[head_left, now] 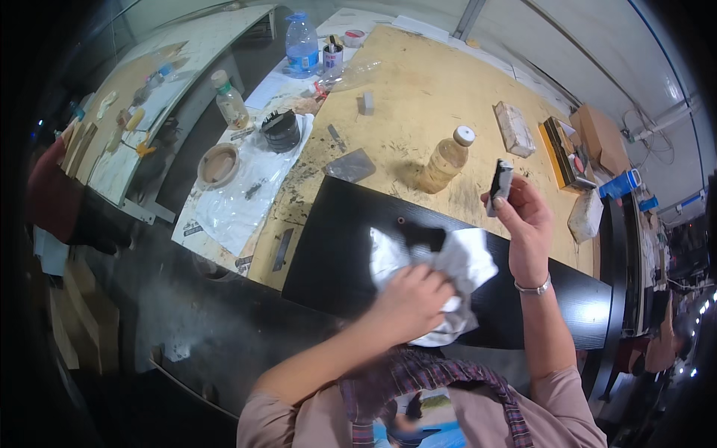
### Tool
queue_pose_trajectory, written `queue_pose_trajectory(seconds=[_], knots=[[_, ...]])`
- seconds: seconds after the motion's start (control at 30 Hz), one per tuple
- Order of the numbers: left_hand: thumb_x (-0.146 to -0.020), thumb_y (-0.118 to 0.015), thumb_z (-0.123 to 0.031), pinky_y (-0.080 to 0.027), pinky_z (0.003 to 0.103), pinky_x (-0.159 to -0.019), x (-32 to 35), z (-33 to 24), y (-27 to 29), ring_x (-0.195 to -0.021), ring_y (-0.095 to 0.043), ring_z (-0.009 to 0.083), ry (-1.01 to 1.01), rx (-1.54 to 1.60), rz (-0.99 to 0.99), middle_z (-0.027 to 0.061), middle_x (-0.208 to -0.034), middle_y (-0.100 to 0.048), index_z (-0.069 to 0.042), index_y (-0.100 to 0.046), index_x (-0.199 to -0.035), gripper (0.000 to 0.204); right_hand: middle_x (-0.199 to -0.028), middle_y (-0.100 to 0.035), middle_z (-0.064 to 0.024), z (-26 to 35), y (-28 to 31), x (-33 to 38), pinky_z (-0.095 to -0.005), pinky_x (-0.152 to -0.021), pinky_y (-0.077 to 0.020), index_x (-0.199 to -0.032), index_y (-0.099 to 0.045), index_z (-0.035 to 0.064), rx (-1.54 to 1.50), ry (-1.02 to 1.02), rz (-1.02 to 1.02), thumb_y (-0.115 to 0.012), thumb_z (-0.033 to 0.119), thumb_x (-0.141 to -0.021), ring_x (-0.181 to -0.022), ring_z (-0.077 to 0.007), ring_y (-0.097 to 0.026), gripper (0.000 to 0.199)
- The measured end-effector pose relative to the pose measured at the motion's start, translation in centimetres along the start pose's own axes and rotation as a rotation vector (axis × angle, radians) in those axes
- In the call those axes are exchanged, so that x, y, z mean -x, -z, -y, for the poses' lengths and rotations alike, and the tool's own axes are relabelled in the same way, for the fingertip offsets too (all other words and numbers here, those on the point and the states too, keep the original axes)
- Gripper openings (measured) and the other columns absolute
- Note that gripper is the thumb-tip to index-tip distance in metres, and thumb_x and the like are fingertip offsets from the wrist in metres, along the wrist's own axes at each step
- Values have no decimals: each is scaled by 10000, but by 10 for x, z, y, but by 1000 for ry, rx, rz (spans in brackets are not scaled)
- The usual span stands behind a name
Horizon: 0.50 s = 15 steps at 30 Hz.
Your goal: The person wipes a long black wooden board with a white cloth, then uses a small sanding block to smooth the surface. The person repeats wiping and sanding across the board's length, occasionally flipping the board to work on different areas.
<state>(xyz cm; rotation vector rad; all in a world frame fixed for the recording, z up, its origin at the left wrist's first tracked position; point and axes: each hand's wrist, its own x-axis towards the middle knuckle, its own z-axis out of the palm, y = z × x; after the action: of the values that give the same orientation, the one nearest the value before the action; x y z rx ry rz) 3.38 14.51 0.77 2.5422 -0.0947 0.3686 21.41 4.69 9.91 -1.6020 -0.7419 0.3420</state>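
Note:
My left hand (413,300) is closed on a crumpled white cloth (469,257), pressed against the top of a black board (336,239). The board lies along the table's near edge and has a small round hole in its far part. Raised above the board's right part, my right hand (529,213) grips a small black-and-grey block (499,185) between thumb and fingers; its exact kind is unclear. A capped bottle of yellowish liquid (446,160) stands beyond the board. Left of that bottle lies a flat grey plate (350,166), next to the board's far edge.
The yellowish table (418,67) is stained. On its left are a black tub (281,133), a brown-smeared bowl (219,166), a green-labelled bottle (229,103) and a large blue water bottle (301,48). A wrapped block (514,129) and an open box (565,153) lie right. Another person stands far left.

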Motion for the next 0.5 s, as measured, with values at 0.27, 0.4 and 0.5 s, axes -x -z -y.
queue_pose_trajectory(seconds=[0.27, 0.4, 0.5], knots=[[-839, -589, 3, -568, 314, -760, 207, 53, 147, -914, -676, 172, 819, 375, -1368, 120, -1074, -664, 46, -602, -1219, 383, -970, -607, -112, -31, -97, 11, -327, -751, -525, -1154, -660, 18, 421, 343, 378, -733, -44, -785, -837, -234, -631, 381], [-838, -553, 58, -593, 354, -865, 272, 44, 138, -1001, -692, 237, 899, 332, -1595, 165, -1170, -658, 86, -572, -1300, 463, -948, -563, -110, -24, -169, 31, -412, -746, -527, -1058, -640, 41, 394, 580, 591, -748, 66, -748, -910, -310, -579, 329], [-830, -549, 87, -554, 318, -861, 257, 35, 109, -948, -676, 192, 965, 499, -1508, 136, -1098, -672, 84, -605, -1231, 405, -954, -560, -104, -27, -200, 42, -394, -727, -526, -986, -649, 24, 435, 730, 775, -720, 91, -755, -902, -290, -574, 251]])
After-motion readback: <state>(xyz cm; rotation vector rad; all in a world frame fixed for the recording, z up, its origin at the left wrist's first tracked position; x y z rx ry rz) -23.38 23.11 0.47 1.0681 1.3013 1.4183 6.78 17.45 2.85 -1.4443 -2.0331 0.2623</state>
